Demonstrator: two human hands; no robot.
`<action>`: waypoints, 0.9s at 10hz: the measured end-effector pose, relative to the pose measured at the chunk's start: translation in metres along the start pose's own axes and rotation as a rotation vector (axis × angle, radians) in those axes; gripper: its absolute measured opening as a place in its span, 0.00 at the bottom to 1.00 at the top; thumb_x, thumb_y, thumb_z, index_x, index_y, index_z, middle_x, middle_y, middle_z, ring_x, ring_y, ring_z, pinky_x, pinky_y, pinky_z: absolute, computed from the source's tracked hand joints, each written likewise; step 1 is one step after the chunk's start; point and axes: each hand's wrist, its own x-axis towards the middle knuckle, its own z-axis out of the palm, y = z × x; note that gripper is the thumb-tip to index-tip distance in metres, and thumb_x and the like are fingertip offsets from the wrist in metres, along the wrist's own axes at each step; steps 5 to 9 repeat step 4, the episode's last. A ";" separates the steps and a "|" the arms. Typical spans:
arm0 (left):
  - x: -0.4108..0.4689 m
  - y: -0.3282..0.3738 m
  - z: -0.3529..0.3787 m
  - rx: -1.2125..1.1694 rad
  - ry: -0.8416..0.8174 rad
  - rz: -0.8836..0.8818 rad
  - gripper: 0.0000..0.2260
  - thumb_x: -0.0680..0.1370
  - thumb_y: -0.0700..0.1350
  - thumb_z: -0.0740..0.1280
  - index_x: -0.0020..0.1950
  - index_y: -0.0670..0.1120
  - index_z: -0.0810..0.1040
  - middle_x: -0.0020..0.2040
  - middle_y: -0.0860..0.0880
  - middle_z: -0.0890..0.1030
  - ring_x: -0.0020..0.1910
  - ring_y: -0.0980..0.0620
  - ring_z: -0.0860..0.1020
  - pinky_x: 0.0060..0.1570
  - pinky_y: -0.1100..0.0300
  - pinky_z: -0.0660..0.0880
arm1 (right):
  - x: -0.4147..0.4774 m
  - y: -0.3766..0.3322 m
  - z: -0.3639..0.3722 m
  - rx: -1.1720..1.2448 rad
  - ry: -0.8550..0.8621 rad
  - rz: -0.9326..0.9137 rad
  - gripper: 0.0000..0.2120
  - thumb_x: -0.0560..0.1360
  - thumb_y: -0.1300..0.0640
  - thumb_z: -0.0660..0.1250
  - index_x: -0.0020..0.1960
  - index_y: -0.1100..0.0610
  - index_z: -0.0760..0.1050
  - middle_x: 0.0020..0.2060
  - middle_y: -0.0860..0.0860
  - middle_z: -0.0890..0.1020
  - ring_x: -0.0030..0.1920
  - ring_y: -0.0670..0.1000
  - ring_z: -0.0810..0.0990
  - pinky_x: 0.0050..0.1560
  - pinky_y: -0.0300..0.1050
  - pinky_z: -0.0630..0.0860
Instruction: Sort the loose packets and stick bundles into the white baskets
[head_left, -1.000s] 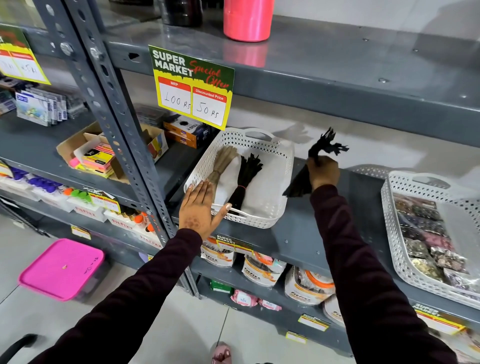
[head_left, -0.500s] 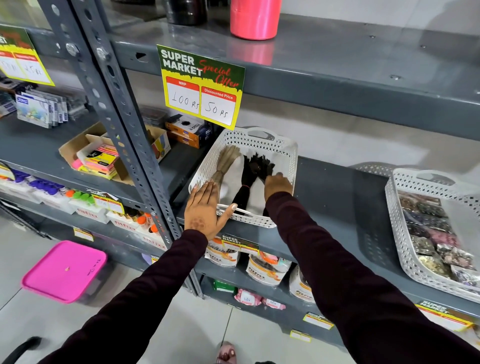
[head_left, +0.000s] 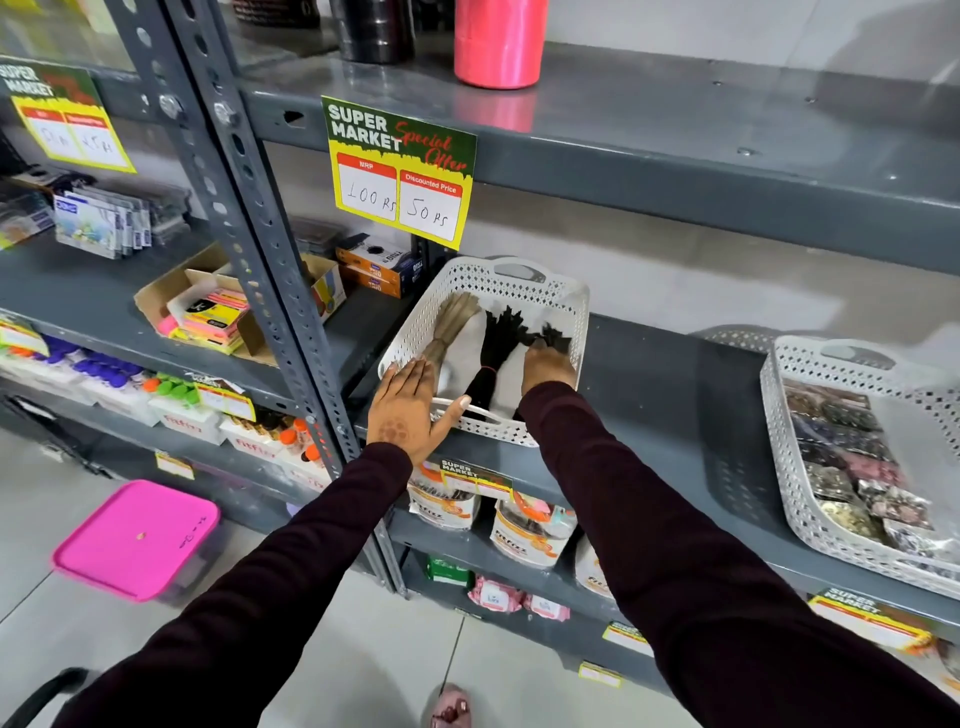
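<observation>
Down by the shelf edge, left hand (head_left: 410, 410) flat and splayed against the near rim of the left white basket (head_left: 571, 306), fingers (head_left: 402, 371) spread wide, thumb hooked over the front handle, gripping nothing, just steadying. Beside it, right hand (head_left: 548, 366) reaching inside the basket, knuckles up, fingers curled down onto a black stick bundle (head_left: 556, 335); hard to say whether clamped or already letting go. Just left of that, a second black bundle (head_left: 493, 358) lying in the basket with a red band round it, and a tan bundle (head_left: 449, 325) against the left wall. Three bundles in, then, by the look of it. Further right, well apart, right white basket (head_left: 779, 415) stocked with glittery packets (head_left: 852, 467). Bare grey shelf (head_left: 675, 395) between the baskets, no loose items visible. Nearly done, probably.
</observation>
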 end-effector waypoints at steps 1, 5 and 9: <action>0.001 0.001 -0.003 0.018 -0.018 0.010 0.51 0.71 0.72 0.29 0.69 0.37 0.69 0.68 0.39 0.74 0.70 0.45 0.69 0.73 0.51 0.57 | -0.005 0.002 -0.003 -0.025 -0.093 -0.022 0.16 0.80 0.68 0.57 0.67 0.66 0.69 0.65 0.61 0.77 0.65 0.60 0.76 0.63 0.50 0.75; 0.008 0.033 -0.044 0.011 -0.058 0.126 0.41 0.73 0.69 0.44 0.70 0.39 0.68 0.69 0.38 0.72 0.69 0.42 0.69 0.68 0.51 0.65 | -0.043 0.015 -0.048 0.161 0.050 -0.103 0.15 0.81 0.61 0.57 0.65 0.65 0.71 0.63 0.64 0.76 0.64 0.63 0.75 0.63 0.49 0.73; 0.008 0.033 -0.044 0.011 -0.058 0.126 0.41 0.73 0.69 0.44 0.70 0.39 0.68 0.69 0.38 0.72 0.69 0.42 0.69 0.68 0.51 0.65 | -0.043 0.015 -0.048 0.161 0.050 -0.103 0.15 0.81 0.61 0.57 0.65 0.65 0.71 0.63 0.64 0.76 0.64 0.63 0.75 0.63 0.49 0.73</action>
